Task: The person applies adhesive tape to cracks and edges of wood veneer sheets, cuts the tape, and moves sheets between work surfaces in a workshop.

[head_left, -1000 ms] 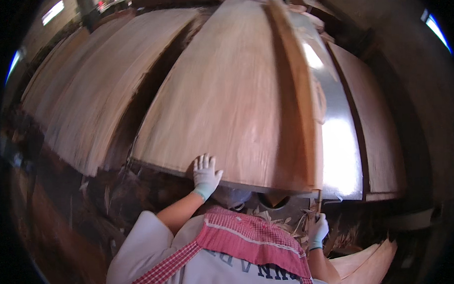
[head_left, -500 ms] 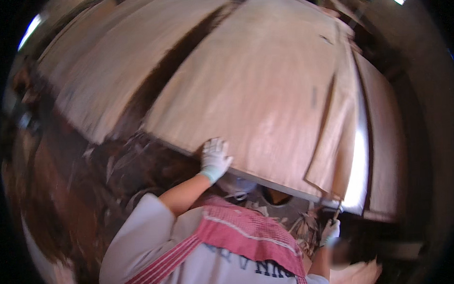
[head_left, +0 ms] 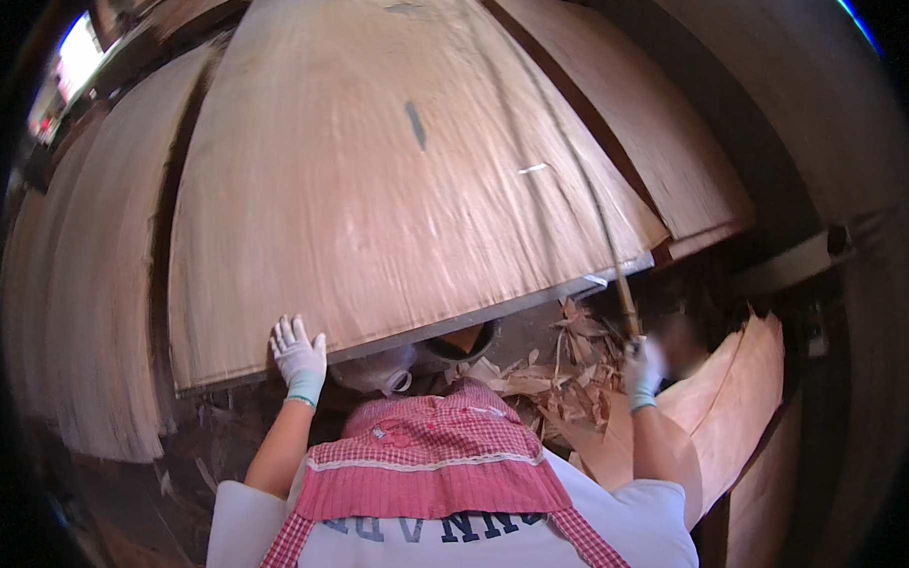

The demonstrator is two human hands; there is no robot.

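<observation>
A wide sheet of thin wood veneer [head_left: 352, 207] lies over a flat table-like surface in front of me. My left hand [head_left: 299, 358], in a white glove, rests on its near left edge with fingers spread. My right hand [head_left: 644, 366], also gloved, is closed around the near end of a long thin wooden stick [head_left: 625, 296]. From that hand the stick runs up and away along the right side of the sheet. Dark marks and a small pale strip [head_left: 534, 169] show on the veneer.
More veneer sheets lie to the left [head_left: 103, 256] and right [head_left: 629, 108], with dark gaps between. Veneer scraps [head_left: 548, 386] litter the floor below the near edge, beside a dark bucket [head_left: 467, 341] and a pale plastic container [head_left: 375, 370]. A large curved veneer piece [head_left: 734, 404] stands at right.
The view has swung to the right. The folded veneer strip at the sheet's right side no longer shows, and the sheet there looks flatter. My right hand has moved outward with the stick.
</observation>
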